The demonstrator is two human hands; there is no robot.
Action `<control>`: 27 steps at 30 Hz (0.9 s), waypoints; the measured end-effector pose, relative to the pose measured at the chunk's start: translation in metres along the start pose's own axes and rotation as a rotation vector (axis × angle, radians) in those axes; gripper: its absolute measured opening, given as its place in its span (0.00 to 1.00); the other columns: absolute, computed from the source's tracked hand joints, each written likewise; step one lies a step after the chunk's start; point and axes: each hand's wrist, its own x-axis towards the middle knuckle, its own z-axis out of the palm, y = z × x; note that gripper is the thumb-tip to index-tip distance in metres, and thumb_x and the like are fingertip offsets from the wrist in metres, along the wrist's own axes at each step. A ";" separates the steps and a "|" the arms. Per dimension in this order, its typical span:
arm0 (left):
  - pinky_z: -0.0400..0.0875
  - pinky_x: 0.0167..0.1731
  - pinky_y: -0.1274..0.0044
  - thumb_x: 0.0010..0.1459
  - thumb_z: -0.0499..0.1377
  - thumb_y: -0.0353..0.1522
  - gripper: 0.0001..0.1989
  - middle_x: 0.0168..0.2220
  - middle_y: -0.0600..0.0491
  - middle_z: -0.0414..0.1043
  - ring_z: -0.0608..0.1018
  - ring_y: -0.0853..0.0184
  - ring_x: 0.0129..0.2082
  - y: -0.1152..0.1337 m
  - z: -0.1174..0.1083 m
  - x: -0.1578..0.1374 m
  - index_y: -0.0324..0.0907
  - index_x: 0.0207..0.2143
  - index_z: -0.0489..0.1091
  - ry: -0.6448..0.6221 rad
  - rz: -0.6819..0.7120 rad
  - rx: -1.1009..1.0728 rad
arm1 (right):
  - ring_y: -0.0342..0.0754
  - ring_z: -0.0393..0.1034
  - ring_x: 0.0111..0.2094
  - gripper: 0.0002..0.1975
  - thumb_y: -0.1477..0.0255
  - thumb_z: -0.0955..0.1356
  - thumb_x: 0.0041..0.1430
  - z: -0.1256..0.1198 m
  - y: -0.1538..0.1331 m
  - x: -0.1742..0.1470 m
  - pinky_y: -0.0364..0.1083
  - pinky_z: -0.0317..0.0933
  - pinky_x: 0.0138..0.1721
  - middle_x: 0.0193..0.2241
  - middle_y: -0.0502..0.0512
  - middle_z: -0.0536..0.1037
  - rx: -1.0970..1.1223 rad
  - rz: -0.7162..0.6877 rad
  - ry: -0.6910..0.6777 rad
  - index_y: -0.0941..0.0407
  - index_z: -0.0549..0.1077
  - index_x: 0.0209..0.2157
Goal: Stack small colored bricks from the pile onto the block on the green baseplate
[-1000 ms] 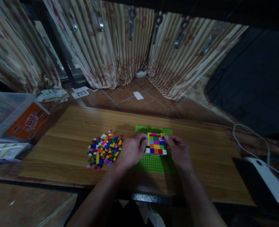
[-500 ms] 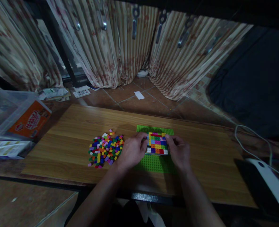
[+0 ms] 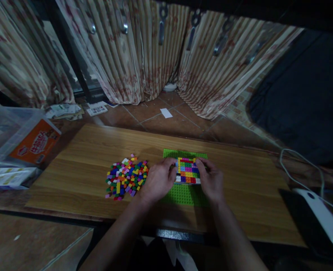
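Note:
A many-coloured block of toy building bricks (image 3: 187, 171) sits over the green studded baseplate (image 3: 180, 195); whether it is pressed onto the plate or lifted slightly, I cannot tell. My left hand (image 3: 160, 178) is closed at the block's left side, thumb and fingers against its edge. On the opposite side, my right hand (image 3: 211, 179) grips the upper right corner, its thumb on the top near a yellow brick. The undersides of both hands' fingers are hidden. A pile of loose small bricks (image 3: 127, 176) lies just left of my left hand.
The wooden table (image 3: 248, 188) carries all this. To the left stand a clear plastic bin (image 3: 3, 131) with an orange label and a flat box (image 3: 11, 177). A white device (image 3: 321, 214) and a cable (image 3: 298, 177) are at the right. Curtains hang behind.
My right hand has shifted slightly left, its thumb reaching a little further over the block's upper right corner. My left hand stays nearly still at the left side.

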 end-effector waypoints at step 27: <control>0.72 0.31 0.80 0.58 0.56 0.38 0.13 0.32 0.52 0.75 0.77 0.71 0.30 -0.058 -0.069 0.008 0.39 0.38 0.71 0.663 -0.179 -0.449 | 0.45 0.71 0.27 0.08 0.68 0.65 0.60 0.028 -0.056 -0.084 0.45 0.64 0.31 0.27 0.51 0.77 0.010 -0.469 -0.099 0.53 0.76 0.35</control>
